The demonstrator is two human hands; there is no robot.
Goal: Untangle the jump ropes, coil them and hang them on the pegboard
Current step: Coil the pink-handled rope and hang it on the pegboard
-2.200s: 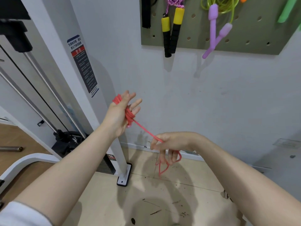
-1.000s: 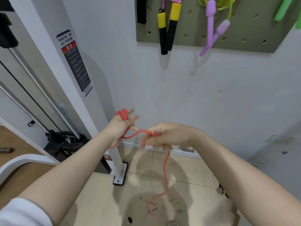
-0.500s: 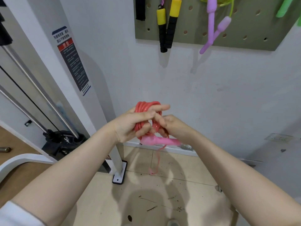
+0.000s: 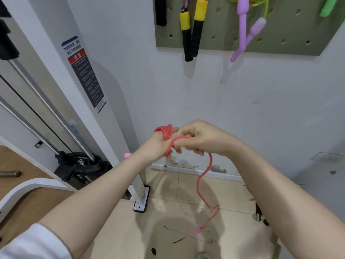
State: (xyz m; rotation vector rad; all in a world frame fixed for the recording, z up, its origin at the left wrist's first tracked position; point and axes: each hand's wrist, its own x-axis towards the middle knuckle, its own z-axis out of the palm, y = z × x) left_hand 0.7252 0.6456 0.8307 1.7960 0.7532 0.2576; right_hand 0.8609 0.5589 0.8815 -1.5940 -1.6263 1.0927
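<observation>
Looping around the left hand (image 4: 155,146) at the centre of the frame, the red rope (image 4: 166,134) sits in several tight turns, so the hand seems to serve as a spool that keeps the coil one size. How its fingers lie is hidden behind the other hand. The right hand (image 4: 197,139), touching it, pinches the running strand with curled fingers, likely to feed the next turn under tension. From there the loose tail (image 4: 204,184) drops toward the lower middle of the frame, ending in a blurred pink handle (image 4: 197,229) near the floor (image 4: 168,230); a second pink tip (image 4: 127,155) shows left of the wrist. I judge the coiling well along but unfinished. In the upper right, the pegboard (image 4: 280,25) already carries a yellow-and-black pair of handles (image 4: 192,32) and purple handles (image 4: 246,30), with free holes between for this rope.
</observation>
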